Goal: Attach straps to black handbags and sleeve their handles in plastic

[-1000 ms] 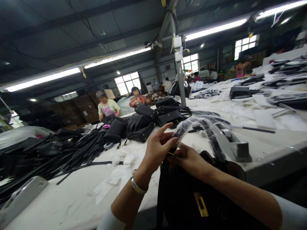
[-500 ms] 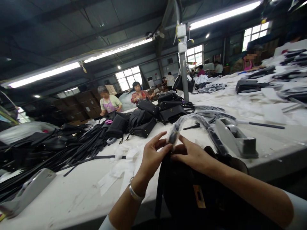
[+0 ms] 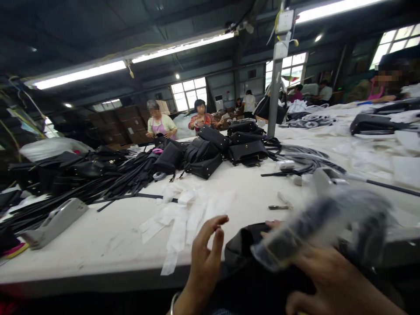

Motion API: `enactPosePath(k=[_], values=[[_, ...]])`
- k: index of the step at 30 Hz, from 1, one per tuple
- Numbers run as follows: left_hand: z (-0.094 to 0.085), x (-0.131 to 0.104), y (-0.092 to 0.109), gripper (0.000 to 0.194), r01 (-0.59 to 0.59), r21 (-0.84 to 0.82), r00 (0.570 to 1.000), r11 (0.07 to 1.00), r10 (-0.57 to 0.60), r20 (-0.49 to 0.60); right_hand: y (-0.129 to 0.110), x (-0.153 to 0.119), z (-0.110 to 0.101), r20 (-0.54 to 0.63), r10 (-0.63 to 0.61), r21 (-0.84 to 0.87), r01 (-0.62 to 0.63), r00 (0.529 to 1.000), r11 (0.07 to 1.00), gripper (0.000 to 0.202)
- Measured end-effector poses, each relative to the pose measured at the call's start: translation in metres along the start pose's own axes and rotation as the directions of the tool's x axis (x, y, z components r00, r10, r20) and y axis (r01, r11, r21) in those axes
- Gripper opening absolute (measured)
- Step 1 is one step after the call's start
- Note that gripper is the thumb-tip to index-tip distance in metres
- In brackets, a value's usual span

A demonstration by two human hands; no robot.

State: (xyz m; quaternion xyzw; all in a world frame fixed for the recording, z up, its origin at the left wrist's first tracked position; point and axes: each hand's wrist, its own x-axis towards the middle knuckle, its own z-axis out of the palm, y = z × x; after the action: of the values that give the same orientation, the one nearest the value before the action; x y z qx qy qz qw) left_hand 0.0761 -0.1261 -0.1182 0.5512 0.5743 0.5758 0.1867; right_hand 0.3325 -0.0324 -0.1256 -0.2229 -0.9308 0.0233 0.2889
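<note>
A black bag (image 3: 241, 247) lies at the table's near edge in front of me, its lower part lost in shadow. Across it arches a black strap wrapped in clear plastic (image 3: 295, 232), blurred by motion. My left hand (image 3: 206, 253) is raised at the bag's left side, fingers and thumb apart, holding nothing. My right hand (image 3: 331, 275) is at the bag's right, with the wrapped strap crossing in front of its fingers. Its fingertips show beyond the strap and its thumb is spread low, but blur hides whether it grips anything.
White strips (image 3: 179, 232) litter the white table (image 3: 121, 236). Black bags (image 3: 203, 157) and loose black straps (image 3: 124, 183) are heaped farther back. Grey tape dispensers (image 3: 57, 223) stand left and right. A metal post (image 3: 273, 100) rises behind; two co-workers stand across the table.
Both hands were together at the wrapped strap's end; now they are apart. The left is off the strap, and the strap has swung down to the right. The view has turned slightly left.
</note>
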Motion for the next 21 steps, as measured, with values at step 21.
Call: enactPosePath(k=[21], values=[[0.084, 0.051, -0.048, 0.043, -0.008, -0.101, 0.987, 0.995, -0.008, -0.163, 0.126, 0.187, 0.019, 0.22, -0.032, 0.162, -0.004, 0.975, 0.987, 0.041]])
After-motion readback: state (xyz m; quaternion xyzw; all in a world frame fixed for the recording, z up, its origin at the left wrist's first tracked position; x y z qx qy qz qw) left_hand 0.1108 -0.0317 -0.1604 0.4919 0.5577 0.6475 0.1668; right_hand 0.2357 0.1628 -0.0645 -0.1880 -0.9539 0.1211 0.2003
